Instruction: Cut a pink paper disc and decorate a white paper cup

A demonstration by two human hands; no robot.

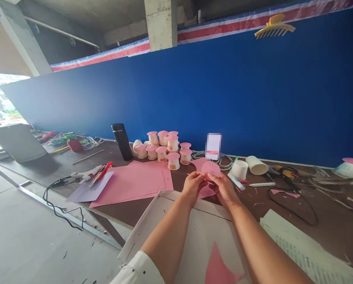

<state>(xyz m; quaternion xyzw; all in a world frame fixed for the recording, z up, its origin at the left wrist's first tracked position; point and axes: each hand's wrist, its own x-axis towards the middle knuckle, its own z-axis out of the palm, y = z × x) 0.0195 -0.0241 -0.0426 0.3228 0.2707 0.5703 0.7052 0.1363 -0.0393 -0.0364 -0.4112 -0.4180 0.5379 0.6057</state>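
Note:
A round pink paper disc (pixel 211 169) is pinched at its lower edge between my left hand (pixel 195 184) and my right hand (pixel 224 189). Both hands have their fingers closed, thumbs near each other on the disc. Beneath them lie cut pink paper pieces, partly hidden by my fingers. A white board (pixel 152 215) sits under my forearms, with a pink paper scrap (pixel 219 268) on it. Beyond my hands stand several upturned paper cups (pixel 173 161) topped with pink discs. To their right are an upright white paper cup (pixel 240 169) and another on its side (pixel 256 165).
Pink paper sheets (pixel 135 179) lie left of the board, beside a glue gun (pixel 83 174) and a red utility knife (pixel 103 170) on white paper. A black flask (pixel 122 142) stands behind them. Cables (pixel 309 197) and printed sheets (pixel 300 240) lie at right; a blue panel (pixel 194 90) borders the table.

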